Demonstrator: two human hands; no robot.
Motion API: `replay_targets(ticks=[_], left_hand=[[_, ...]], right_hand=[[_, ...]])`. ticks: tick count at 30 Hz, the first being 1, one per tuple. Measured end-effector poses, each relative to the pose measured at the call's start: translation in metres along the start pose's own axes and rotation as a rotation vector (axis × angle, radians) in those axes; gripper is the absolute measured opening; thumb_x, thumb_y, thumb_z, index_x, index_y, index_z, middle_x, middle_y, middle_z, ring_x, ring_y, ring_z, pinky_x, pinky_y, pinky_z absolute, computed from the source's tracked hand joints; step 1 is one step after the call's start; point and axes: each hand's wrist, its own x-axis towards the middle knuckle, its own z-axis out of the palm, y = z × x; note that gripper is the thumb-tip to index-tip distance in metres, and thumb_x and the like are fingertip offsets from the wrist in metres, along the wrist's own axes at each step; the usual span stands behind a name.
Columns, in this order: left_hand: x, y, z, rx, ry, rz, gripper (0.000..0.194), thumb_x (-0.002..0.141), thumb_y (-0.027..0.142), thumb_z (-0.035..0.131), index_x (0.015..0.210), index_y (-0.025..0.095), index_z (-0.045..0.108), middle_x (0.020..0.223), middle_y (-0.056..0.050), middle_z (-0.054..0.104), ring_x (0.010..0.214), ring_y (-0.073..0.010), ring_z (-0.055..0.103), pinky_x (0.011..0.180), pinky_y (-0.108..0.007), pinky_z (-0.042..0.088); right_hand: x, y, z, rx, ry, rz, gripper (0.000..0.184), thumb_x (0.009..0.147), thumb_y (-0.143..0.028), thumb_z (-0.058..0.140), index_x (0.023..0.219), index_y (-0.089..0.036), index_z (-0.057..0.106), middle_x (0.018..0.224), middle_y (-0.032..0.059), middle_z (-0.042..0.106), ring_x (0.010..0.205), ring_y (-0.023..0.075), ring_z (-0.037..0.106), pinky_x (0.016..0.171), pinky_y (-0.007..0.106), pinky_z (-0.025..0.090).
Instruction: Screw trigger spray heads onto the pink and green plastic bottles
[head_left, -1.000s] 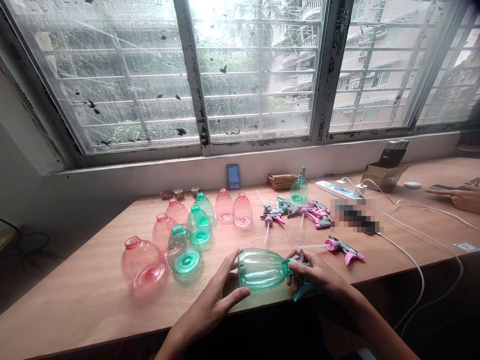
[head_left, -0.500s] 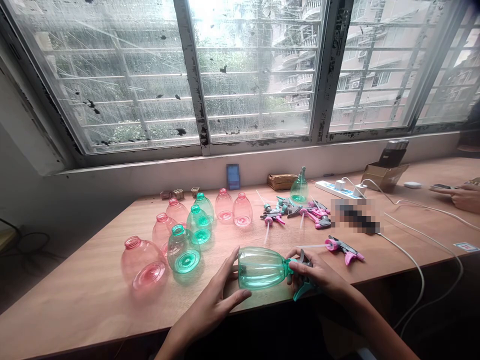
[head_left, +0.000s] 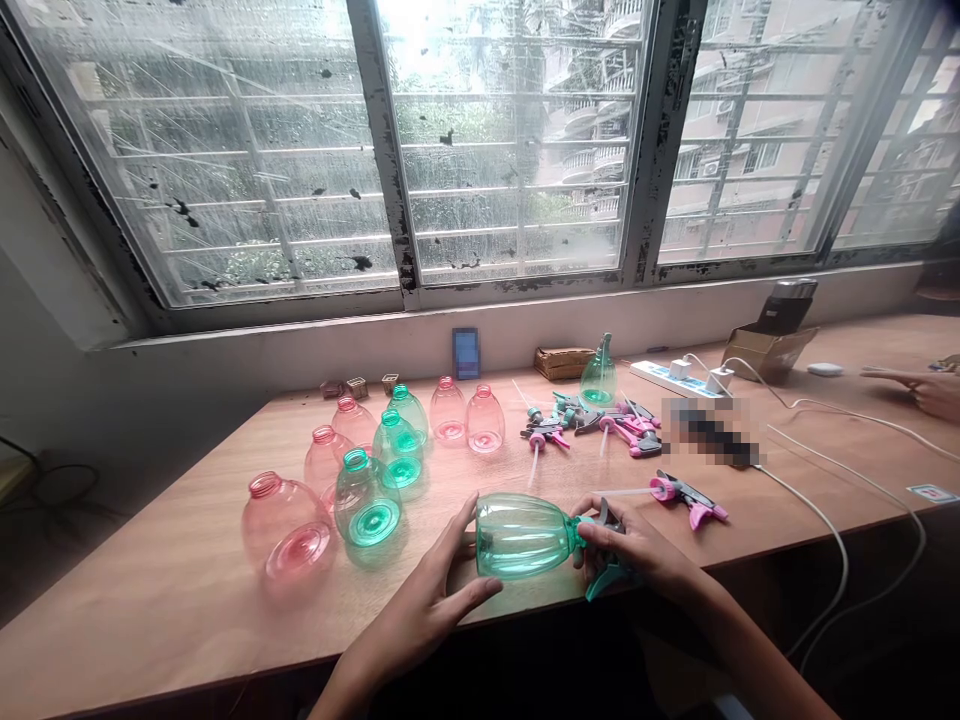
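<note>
A clear green spray bottle [head_left: 523, 537] lies sideways in front of me at the table's near edge, its base to the left. My left hand [head_left: 442, 575] is curled round the base end, thumb at the lower edge and fingers behind. At the neck, my right hand [head_left: 626, 540] is closed round the collar of the teal trigger sprayer [head_left: 606, 578]; the hand partly hides the sprayer. A loose pink-and-grey trigger sprayer [head_left: 690, 498] lies just beyond my right hand, its thin tube pointing left.
Open-necked bottles, pink [head_left: 285, 525] and green [head_left: 367, 500], stand at left. Several trigger sprayers [head_left: 592, 420] are heaped near the middle, before a green bottle with sprayer [head_left: 598, 375]. A power strip [head_left: 667, 380], white cables [head_left: 832, 520] and another person's hand [head_left: 930, 388] are at right.
My two hands and the spray bottle stay almost exactly where they were. At the far right, the other person's hand has shifted slightly.
</note>
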Motion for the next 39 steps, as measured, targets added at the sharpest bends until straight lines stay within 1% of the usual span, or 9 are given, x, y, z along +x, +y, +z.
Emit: replay_targets(ticks=[4, 11, 17, 29, 32, 35, 39], left_hand=[[0.0000, 0.0003, 0.0005, -0.007, 0.005, -0.003, 0.080, 0.094, 0.037, 0.067, 0.160, 0.035, 0.021, 0.170, -0.001, 0.019, 0.155, -0.0312, 0.024, 0.128, -0.050, 0.017], [-0.0002, -0.0002, 0.0011, -0.016, 0.013, 0.005, 0.080, 0.094, 0.037, 0.068, 0.160, 0.036, 0.023, 0.170, -0.001, 0.020, 0.154, -0.0323, 0.025, 0.127, -0.051, 0.018], [0.0009, 0.0007, 0.0007, -0.016, 0.008, -0.004, 0.080, 0.094, 0.038, 0.067, 0.160, 0.034, 0.022, 0.170, -0.002, 0.020, 0.154, -0.0310, 0.025, 0.127, -0.051, 0.017], [0.0007, -0.0003, 0.0008, -0.024, -0.003, -0.010, 0.081, 0.094, 0.038, 0.067, 0.161, 0.035, 0.020, 0.171, -0.001, 0.018, 0.155, -0.0297, 0.023, 0.128, -0.049, 0.016], [0.0008, -0.0008, 0.0008, -0.030, 0.004, -0.004, 0.081, 0.094, 0.037, 0.067, 0.160, 0.036, 0.021, 0.170, -0.001, 0.020, 0.154, -0.0307, 0.026, 0.127, -0.050, 0.019], [0.0012, -0.0019, 0.0010, -0.052, 0.003, 0.008, 0.082, 0.094, 0.036, 0.067, 0.160, 0.038, 0.019, 0.169, -0.002, 0.024, 0.151, -0.0318, 0.032, 0.125, -0.052, 0.025], [0.0023, -0.0041, 0.0012, -0.066, -0.015, 0.018, 0.082, 0.094, 0.033, 0.066, 0.160, 0.039, 0.018, 0.168, -0.003, 0.029, 0.148, -0.0311, 0.038, 0.124, -0.052, 0.028]], right_hand=[[0.0004, -0.0014, 0.0005, -0.003, 0.004, -0.001, 0.039, 0.085, -0.050, 0.077, 0.098, -0.018, 0.059, 0.072, 0.0034, 0.077, 0.059, 0.0191, 0.071, 0.056, 0.028, 0.053], [0.0002, 0.0010, -0.0008, -0.007, 0.007, 0.005, 0.039, 0.085, -0.050, 0.077, 0.099, -0.019, 0.059, 0.073, 0.0038, 0.078, 0.060, 0.0202, 0.072, 0.058, 0.029, 0.054], [0.0006, 0.0022, -0.0006, -0.017, 0.007, -0.004, 0.038, 0.086, -0.050, 0.076, 0.099, -0.019, 0.059, 0.073, 0.0040, 0.078, 0.061, 0.0204, 0.072, 0.057, 0.029, 0.054], [0.0011, 0.0021, -0.0010, -0.013, 0.008, 0.002, 0.039, 0.085, -0.052, 0.077, 0.098, -0.019, 0.059, 0.073, 0.0041, 0.078, 0.061, 0.0204, 0.072, 0.057, 0.029, 0.054], [0.0010, 0.0029, -0.0013, -0.013, 0.008, -0.001, 0.039, 0.085, -0.051, 0.077, 0.099, -0.019, 0.059, 0.073, 0.0037, 0.078, 0.061, 0.0205, 0.072, 0.057, 0.029, 0.054], [0.0012, 0.0026, -0.0013, -0.011, 0.006, -0.002, 0.039, 0.086, -0.051, 0.076, 0.099, -0.019, 0.058, 0.073, 0.0035, 0.078, 0.061, 0.0199, 0.071, 0.058, 0.029, 0.054], [0.0016, 0.0004, 0.0004, -0.012, 0.007, 0.003, 0.040, 0.085, -0.052, 0.077, 0.098, -0.019, 0.058, 0.073, 0.0039, 0.078, 0.061, 0.0205, 0.071, 0.058, 0.030, 0.053]])
